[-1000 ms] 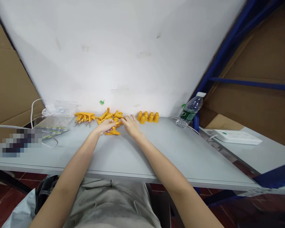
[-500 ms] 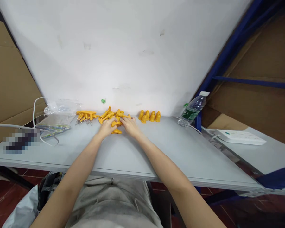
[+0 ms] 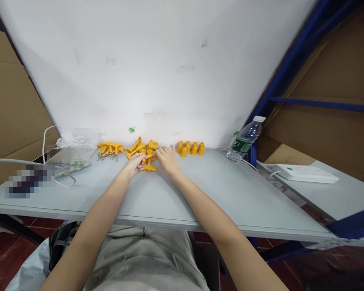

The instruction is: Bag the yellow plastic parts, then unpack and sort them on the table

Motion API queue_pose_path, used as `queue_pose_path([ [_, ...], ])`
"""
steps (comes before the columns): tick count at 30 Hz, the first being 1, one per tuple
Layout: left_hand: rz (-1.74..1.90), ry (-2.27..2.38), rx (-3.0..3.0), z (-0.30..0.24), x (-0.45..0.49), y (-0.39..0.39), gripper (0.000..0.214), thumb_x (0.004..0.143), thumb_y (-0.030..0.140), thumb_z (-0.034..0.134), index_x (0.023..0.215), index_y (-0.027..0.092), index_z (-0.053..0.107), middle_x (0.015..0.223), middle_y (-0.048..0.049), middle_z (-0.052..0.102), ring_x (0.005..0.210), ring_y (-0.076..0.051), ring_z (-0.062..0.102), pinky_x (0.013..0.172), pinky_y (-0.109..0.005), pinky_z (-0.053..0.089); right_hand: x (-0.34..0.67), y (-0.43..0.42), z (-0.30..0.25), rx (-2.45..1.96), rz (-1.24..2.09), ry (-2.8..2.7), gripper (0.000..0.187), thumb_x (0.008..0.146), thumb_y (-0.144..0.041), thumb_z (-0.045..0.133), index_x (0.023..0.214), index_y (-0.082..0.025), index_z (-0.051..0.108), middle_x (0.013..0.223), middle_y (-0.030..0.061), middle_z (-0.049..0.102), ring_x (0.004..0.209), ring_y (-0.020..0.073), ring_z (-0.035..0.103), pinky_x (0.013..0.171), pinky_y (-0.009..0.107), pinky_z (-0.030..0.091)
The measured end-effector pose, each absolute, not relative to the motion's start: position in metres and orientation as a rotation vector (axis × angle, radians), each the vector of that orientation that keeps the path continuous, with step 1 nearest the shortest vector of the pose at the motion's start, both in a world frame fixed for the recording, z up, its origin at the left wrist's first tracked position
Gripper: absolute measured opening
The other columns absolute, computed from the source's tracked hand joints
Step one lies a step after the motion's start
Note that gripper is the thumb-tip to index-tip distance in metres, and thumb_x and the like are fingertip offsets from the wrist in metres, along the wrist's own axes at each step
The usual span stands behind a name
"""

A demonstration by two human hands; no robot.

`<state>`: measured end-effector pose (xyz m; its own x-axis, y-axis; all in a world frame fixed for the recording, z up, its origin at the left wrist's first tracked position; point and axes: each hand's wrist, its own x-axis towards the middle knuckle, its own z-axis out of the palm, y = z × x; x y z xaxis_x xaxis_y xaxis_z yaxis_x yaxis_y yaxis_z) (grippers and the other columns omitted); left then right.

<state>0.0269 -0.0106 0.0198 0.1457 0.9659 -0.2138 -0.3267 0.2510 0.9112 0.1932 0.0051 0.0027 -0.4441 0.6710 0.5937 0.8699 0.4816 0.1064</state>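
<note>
My left hand (image 3: 136, 163) is at the left side of a loose pile of yellow plastic parts (image 3: 136, 147), its thumb and fingers closed on a small yellow plastic part (image 3: 144, 159). A T-shaped yellow piece (image 3: 150, 166) lies at the front of the pile, close to those fingertips. On the right side of the pile, my right hand (image 3: 167, 160) rests palm down, its little finger sticking out and the other fingertips at the parts. Its thumb and whatever is under its fingers are hidden.
Several yellow cups (image 3: 194, 148) stand upside down at right. Left of the pile are yellow handle-like pieces (image 3: 111, 146) with small metal screws (image 3: 109, 156), then a clear plastic bag (image 3: 75, 151) and a white cable (image 3: 43, 143). A water bottle (image 3: 245, 139) leans at right.
My left hand has turned and drawn slightly back, baring more of the T-shaped piece. My right hand's little finger has spread outward, and its fingers have shifted slightly on the pile.
</note>
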Motion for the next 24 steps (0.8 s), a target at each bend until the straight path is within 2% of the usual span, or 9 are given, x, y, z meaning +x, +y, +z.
queue_pose_path([
  [7,1.078,0.881,0.783,0.030,0.032,-0.019,0.026,0.076,0.018,0.068,0.066,0.018,0.044,0.043,0.0118,0.033,0.029,0.001,0.022,0.033,-0.013,0.017,0.199,0.006,0.005,-1.233,-0.657,-2.124,0.029,0.097,-0.011,0.035,0.103,-0.022,0.061,0.114,0.0112,0.065,0.108,0.0249,0.053,0.108,0.053,0.020],
  [14,1.002,0.799,0.639,0.037,0.031,-0.023,0.024,0.084,0.015,0.058,0.065,0.018,0.043,0.045,0.0109,0.032,0.030,0.001,0.020,0.032,-0.012,0.018,0.201,0.012,0.001,-1.191,-0.672,-2.083,0.036,0.097,-0.007,0.027,0.099,-0.018,0.062,0.108,0.0124,0.069,0.102,0.0230,0.057,0.105,0.047,0.023],
  [20,1.037,0.818,0.617,0.038,0.027,-0.021,0.024,0.084,0.017,0.060,0.067,0.018,0.042,0.044,0.0118,0.031,0.028,0.001,0.020,0.032,-0.011,0.016,0.207,0.010,0.004,-1.197,-0.596,-2.211,0.029,0.099,-0.015,0.038,0.116,-0.020,0.062,0.113,0.0114,0.070,0.105,0.0232,0.058,0.099,0.042,0.027],
  [24,1.085,0.883,0.652,0.034,0.022,-0.016,0.024,0.082,0.018,0.062,0.068,0.018,0.043,0.044,0.0121,0.032,0.028,0.001,0.020,0.032,-0.012,0.017,0.209,0.008,0.004,-1.130,-0.513,-2.304,0.031,0.099,-0.019,0.043,0.126,-0.021,0.058,0.121,0.0121,0.068,0.107,0.0233,0.059,0.101,0.043,0.028],
])
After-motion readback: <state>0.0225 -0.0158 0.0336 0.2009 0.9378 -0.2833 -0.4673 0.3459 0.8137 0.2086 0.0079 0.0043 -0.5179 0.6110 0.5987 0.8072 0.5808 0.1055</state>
